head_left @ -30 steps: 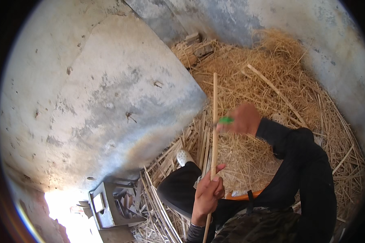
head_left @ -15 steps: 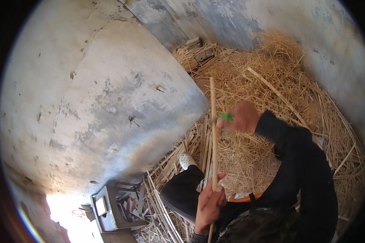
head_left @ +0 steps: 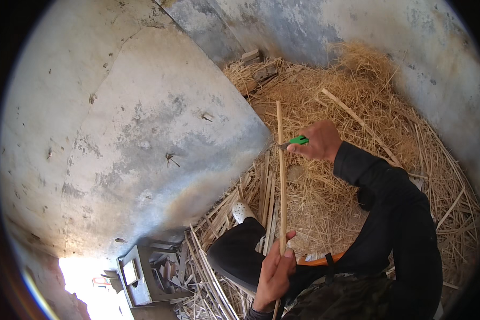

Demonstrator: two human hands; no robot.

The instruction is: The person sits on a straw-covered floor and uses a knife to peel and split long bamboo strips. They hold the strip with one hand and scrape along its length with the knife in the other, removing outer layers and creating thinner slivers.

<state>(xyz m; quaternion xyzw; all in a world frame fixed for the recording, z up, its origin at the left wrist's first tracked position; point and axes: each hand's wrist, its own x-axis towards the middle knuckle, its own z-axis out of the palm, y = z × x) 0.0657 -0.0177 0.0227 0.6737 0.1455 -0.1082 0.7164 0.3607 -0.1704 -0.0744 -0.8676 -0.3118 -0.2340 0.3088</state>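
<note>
A long, pale wooden stick (head_left: 282, 192) runs upright through the middle of the view, its lower end near my body. My left hand (head_left: 275, 273) is closed around the stick's lower part, thumb lying along it. Farther up, my right hand (head_left: 321, 141) grips a green-handled utility knife (head_left: 298, 140). The knife's dark tip touches the stick, or lies right against it, some way below its far end.
Pale shavings (head_left: 325, 213) and straw cover the floor. Another pale strip (head_left: 360, 120) lies on the heap. Long slats (head_left: 269, 197) lie beside my shoe (head_left: 243, 212). A worn wall (head_left: 170, 122) stands at left, with a wooden frame (head_left: 149, 274) below it.
My right hand was blurred by motion and now shows sharply, with the knife slightly higher along the stick. My left hand keeps its grip on the stick.
</note>
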